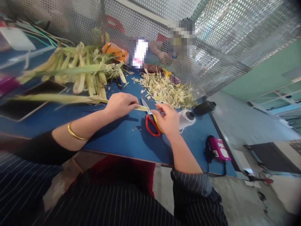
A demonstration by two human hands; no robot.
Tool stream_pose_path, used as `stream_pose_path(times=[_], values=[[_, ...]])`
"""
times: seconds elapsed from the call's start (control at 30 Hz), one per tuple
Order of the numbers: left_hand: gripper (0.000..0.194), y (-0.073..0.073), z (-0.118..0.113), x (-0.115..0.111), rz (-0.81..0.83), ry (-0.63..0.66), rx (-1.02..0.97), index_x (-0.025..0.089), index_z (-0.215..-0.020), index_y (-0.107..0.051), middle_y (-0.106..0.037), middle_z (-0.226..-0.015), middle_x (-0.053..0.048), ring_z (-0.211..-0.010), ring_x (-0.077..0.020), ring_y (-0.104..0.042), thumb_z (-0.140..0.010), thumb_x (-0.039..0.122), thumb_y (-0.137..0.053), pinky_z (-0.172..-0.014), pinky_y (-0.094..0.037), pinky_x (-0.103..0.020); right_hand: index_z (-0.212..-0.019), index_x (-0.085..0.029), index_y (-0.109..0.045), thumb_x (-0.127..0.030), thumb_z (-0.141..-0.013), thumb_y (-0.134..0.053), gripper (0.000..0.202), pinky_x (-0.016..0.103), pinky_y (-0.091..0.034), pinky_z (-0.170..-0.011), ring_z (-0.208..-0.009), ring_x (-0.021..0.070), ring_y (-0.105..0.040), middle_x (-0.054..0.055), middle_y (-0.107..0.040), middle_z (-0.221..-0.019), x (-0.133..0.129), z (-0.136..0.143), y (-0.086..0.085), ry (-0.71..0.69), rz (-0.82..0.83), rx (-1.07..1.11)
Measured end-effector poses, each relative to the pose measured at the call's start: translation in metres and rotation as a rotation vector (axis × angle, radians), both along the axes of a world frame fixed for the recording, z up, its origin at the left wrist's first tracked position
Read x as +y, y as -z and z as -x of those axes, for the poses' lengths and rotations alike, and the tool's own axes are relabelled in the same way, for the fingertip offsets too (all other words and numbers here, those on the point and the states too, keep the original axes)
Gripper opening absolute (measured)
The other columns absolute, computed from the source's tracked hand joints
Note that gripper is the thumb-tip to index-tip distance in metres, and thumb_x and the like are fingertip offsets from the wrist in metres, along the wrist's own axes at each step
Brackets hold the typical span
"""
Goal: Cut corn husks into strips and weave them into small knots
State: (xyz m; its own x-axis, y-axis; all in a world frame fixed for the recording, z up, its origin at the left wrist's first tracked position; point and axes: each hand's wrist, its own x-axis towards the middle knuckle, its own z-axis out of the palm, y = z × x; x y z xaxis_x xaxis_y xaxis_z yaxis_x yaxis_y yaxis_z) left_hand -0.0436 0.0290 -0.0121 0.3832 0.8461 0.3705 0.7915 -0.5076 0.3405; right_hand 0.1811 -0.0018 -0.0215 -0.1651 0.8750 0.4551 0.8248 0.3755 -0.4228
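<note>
My left hand (122,105), closed in a pinch, grips a long pale-green leafy stalk (63,99). Its bulk trails away to the left, and its narrow end (141,108) reaches to the pivot of a pair of scissors (152,125). The scissors have one red and one yellow handle, with the blades pointing away from me. Close against the yellow handle is my right hand (168,121), thumb and fingers curled but apart, with no thing visible between them. Whether it touches the scissors I cannot tell. A white thread cone (187,118) stands just to its right.
More stalks (80,69) lie heaped at the back left, and cut shreds (166,89) are piled behind the scissors. A lit phone (140,53) leans near a perforated metal screen (150,28). On the right are a dark cylinder (204,108) and a purple corded device (219,149).
</note>
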Motion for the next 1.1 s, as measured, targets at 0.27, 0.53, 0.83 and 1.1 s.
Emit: stream_pose_path(times=[0.27, 0.53, 0.83, 1.1], values=[[0.017, -0.001, 0.001, -0.001, -0.3, 0.111, -0.1, 0.022, -0.094, -0.07, -0.071, -0.097, -0.005, -0.093, -0.0224, -0.063, -0.087, 0.033, -0.06, -0.089, -0.041, -0.038, -0.072, -0.021, -0.065, -0.03, -0.084, -0.06, 0.016, 0.026, -0.036, -0.06, -0.061, 0.0123, -0.052, -0.002, -0.06, -0.065, 0.023, 0.032, -0.007, -0.191, 0.191, 0.02], [0.034, 0.006, -0.011, -0.002, 0.369, -0.195, -1.041, 0.016, -0.082, -0.06, -0.061, -0.073, -0.002, -0.066, -0.0138, -0.058, -0.071, 0.044, -0.075, -0.058, -0.046, -0.026, -0.076, -0.021, -0.055, -0.047, -0.085, -0.056, 0.027, 0.025, -0.042, -0.057, -0.054, 0.0121, -0.055, -0.003, -0.058, -0.062, 0.032, 0.067, 0.007, -0.051, 0.144, 0.521], [0.019, 0.014, -0.02, -0.004, 0.744, -0.113, -1.342, 0.013, -0.065, -0.063, -0.058, -0.057, 0.001, -0.05, -0.0062, -0.052, -0.071, 0.026, -0.075, -0.054, -0.046, -0.02, -0.073, -0.021, -0.056, -0.04, -0.081, -0.059, 0.021, 0.026, -0.044, -0.052, -0.052, 0.011, -0.05, -0.003, -0.053, -0.061, 0.026, 0.067, 0.022, -0.16, 0.466, 0.945], [0.021, 0.014, -0.017, -0.004, 0.565, -0.15, -1.128, 0.015, -0.059, -0.062, -0.056, -0.052, 0.001, -0.048, -0.0075, -0.05, -0.072, 0.029, -0.07, -0.05, -0.041, -0.021, -0.102, -0.022, -0.053, -0.039, -0.08, -0.061, 0.029, 0.029, -0.05, -0.064, -0.068, 0.0137, -0.06, 0.002, -0.064, -0.089, 0.024, 0.059, 0.019, -0.157, 0.185, 0.567]])
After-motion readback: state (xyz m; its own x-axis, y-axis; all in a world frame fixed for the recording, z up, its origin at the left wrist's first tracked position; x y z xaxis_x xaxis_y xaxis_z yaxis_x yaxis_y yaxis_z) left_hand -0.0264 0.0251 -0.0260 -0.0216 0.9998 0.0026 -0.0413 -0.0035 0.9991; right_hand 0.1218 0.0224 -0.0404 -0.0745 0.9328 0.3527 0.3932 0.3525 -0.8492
